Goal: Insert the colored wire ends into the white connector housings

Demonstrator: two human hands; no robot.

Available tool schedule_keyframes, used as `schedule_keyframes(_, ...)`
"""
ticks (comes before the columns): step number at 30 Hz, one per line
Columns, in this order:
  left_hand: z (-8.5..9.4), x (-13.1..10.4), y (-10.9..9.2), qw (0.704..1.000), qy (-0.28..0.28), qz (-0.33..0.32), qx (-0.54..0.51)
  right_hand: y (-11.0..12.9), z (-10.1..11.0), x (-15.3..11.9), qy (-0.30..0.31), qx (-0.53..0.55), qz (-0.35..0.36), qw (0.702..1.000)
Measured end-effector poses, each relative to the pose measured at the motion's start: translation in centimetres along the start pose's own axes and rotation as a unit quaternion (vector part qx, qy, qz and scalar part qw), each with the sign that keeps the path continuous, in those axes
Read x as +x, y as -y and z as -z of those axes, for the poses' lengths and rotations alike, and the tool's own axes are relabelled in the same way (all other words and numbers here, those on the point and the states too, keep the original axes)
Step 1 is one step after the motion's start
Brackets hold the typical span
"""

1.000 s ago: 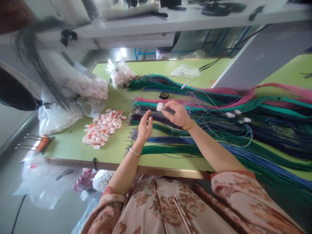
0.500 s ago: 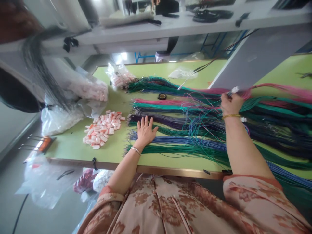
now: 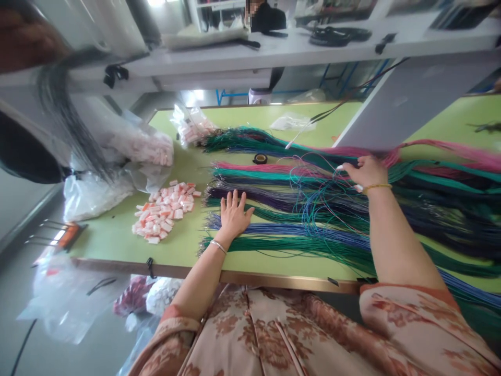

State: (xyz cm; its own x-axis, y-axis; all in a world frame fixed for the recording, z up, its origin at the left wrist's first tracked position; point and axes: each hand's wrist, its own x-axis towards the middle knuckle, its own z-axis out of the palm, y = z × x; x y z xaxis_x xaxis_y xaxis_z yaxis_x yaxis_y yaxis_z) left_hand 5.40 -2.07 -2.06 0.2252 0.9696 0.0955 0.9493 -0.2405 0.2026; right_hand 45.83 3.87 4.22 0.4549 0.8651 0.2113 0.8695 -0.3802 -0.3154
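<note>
My left hand (image 3: 235,214) lies flat with its fingers spread, across the purple, dark green and blue wire bundles near their tipped left ends. It grips nothing. Over the bundles to the right, my right hand (image 3: 366,171) has its thumb stretched out to the left, apart from the other fingers. A small white connector (image 3: 340,168) sits at the thumb tip. Another white connector (image 3: 358,188) is just below, by the wrist. Loose blue, green and pink wires (image 3: 313,198) tangle on top of the bundles, left of this hand.
A pile of white and orange plastic pieces (image 3: 166,209) is on the green table (image 3: 117,235). Bags of similar pieces (image 3: 191,125) stand behind. Black tape (image 3: 260,158) lies between bundles. A grey upright (image 3: 395,107) supports the shelf (image 3: 219,57). A person (image 3: 268,18) is beyond.
My right hand has come down onto the bundles, its fingers loosening. The white connectors moved left, from its top and wrist to the thumb side. My left hand stays on the wires.
</note>
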Motion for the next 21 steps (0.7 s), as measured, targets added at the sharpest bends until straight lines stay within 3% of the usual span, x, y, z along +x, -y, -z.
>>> schedule_keyframes(2, 0.1, 0.0, -0.1, 1.0, 0.002, 0.002, -0.002, 2.1, 1.6, -1.9, -0.031, 0.015, 0.032, 0.999)
schedule_keyframes(5, 0.4, -0.1, -0.4, 0.999, 0.003, 0.006, -0.033, 6.3, 2.6, -6.3, -0.051, 0.084, 0.195, 0.976)
schedule_keyframes(7, 0.9, 0.0, -0.6, 0.997, -0.007, 0.012, -0.073, 9.2, 2.4, -9.6, -0.007, 0.144, 0.328, 0.934)
schedule_keyframes(9, 1.8, 0.1, -0.5, 0.99, -0.037, 0.028, -0.131, 11.7, 1.6, -12.7, 0.054, 0.191, 0.4, 0.895)
schedule_keyframes(12, 3.7, 0.2, 0.6, 0.961, -0.113, 0.047, -0.25, 14.8, 0.1, -16.7, 0.185, 0.235, 0.455, 0.839)
schedule_keyframes(15, 6.0, -0.4, 2.8, 0.911, -0.18, 0.043, -0.368, 17.4, -1.6, -19.7, 0.295, 0.226, 0.477, 0.796)
schedule_keyframes(18, 7.6, -1.8, 5.9, 0.872, -0.22, 0.075, -0.432, 20.1, -3.0, -22.1, 0.341, 0.149, 0.487, 0.79)
schedule_keyframes(21, 8.0, -3.8, 9.4, 0.865, -0.247, 0.11, -0.422, 22.5, -4.1, -23.7, 0.352, 0.078, 0.482, 0.799)
